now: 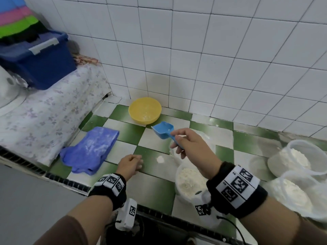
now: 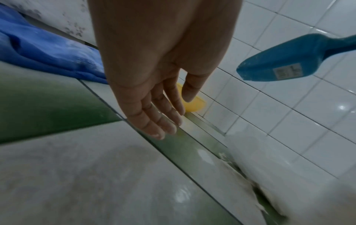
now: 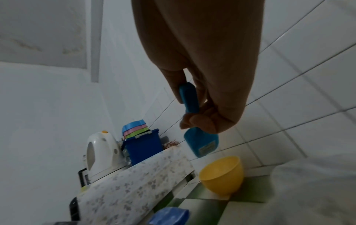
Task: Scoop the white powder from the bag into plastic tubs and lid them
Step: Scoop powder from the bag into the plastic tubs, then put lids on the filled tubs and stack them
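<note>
Nearest me: a round clear plastic tub [image 1: 188,181] of white powder, under my right wrist
Head view: my right hand [image 1: 192,145] clamps the blue plastic scoop [image 1: 163,131] by its handle, bowl level over the counter, I judge between loads. Left wrist view: my left hand [image 2: 154,85] hangs flat and relaxed, holding nothing. Right wrist view: fingers [image 3: 194,120] wrap the handle above a yellow plastic bowl [image 3: 221,175]

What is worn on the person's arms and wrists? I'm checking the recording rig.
Both hands are bare: left hand, right hand. Each wrist carries a black band with white square-coded marker tiles. A white camera unit hangs under each wrist; a thin black cable trails from the right one. Brown sleeves cover the forearms.
</note>
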